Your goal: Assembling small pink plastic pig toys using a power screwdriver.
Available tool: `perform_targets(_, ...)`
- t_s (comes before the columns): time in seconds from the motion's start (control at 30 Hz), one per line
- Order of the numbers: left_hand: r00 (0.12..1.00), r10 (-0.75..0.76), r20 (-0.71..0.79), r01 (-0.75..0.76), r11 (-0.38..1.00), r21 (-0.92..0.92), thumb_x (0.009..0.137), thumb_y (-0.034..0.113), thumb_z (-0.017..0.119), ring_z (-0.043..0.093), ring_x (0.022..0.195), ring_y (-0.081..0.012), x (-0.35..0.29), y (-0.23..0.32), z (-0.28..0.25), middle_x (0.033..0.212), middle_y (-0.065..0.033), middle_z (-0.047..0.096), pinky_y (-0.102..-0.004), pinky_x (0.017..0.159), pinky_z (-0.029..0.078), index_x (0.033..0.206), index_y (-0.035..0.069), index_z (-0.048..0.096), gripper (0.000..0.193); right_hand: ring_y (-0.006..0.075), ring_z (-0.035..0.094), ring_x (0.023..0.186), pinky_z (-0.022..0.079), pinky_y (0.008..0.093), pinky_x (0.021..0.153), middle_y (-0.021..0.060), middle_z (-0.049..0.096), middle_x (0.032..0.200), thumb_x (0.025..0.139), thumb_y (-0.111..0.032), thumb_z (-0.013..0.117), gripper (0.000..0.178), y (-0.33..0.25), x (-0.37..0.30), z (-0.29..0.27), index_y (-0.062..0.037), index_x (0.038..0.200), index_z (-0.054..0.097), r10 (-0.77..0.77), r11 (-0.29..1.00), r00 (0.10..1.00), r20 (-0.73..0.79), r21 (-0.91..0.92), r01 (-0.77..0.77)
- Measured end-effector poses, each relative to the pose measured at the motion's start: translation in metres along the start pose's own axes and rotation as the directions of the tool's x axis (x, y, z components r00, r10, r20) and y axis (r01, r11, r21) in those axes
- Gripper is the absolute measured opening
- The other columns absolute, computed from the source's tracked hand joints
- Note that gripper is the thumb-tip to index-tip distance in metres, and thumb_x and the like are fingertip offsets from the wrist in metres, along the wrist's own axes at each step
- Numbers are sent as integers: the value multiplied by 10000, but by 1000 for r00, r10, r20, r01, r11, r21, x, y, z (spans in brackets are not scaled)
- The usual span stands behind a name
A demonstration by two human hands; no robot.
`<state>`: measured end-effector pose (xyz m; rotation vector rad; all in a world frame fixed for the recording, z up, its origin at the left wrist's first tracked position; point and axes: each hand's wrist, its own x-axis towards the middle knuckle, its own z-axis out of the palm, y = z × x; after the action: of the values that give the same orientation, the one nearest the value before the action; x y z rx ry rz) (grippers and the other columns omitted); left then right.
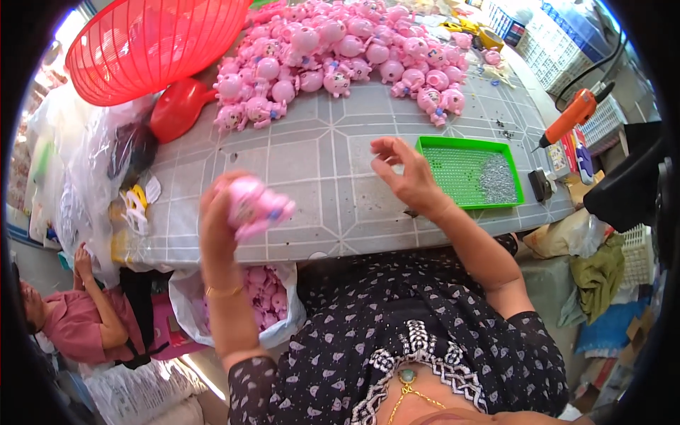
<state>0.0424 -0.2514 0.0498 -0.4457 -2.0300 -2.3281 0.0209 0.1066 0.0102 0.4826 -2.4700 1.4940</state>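
My left hand [218, 205] is closed round a pink plastic toy figure [256, 207], raised over the table's near left part; both are smeared by motion. The figure has small limbs and a spot of blue. My right hand [407, 176] hovers over the tabletop beside a green tray [515, 170], its fingers a little curved and apart from the thumb, with nothing seen in them. Small silvery metal pieces [499, 180], probably screws, lie heaped in the tray's right part. Farther back spreads a large pile of similar pink figures [333, 42].
An orange electric screwdriver [572, 117] hangs at the right. A red basket [156, 46] and a red scoop [176, 113] are at the far left. Below the table's front edge, a white sack [191, 304] holds pink parts. Another person [78, 319] sits at the lower left.
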Motion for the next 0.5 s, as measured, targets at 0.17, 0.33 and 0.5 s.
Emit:
perform_targets(0.17,891,-182,-415,325,895,306,924,203,723,632,810,-133,-137,22,-89,960,-43,662,-281,723,523,1064,-10,688,258,344,607,1161,471,493,980,137,661,1181,850,-234,720,334,56,61,-51,-112,1156,664,-86,786,981,-176,-617,-41)
perform_targets(0.33,859,153,-488,470,140,872,869,283,789,676,794,-248,-223,-17,-106,925,-116,698,-359,740,542,1083,38,698,338,374,595,1213,457,517,973,138,620,1290,850,-187,666,387,94,135,-64,-138,1231,622,-69,537,958,-279,-819,-200)
perform_targets(0.5,853,-66,-518,507,-126,852,747,360,856,612,1121,-416,-217,-45,-65,1150,-188,625,-509,915,528,1300,51,585,689,396,661,1127,507,532,921,187,688,1166,830,-197,688,283,127,172,-80,-119,1101,711,119,446,982,-145,-876,-183)
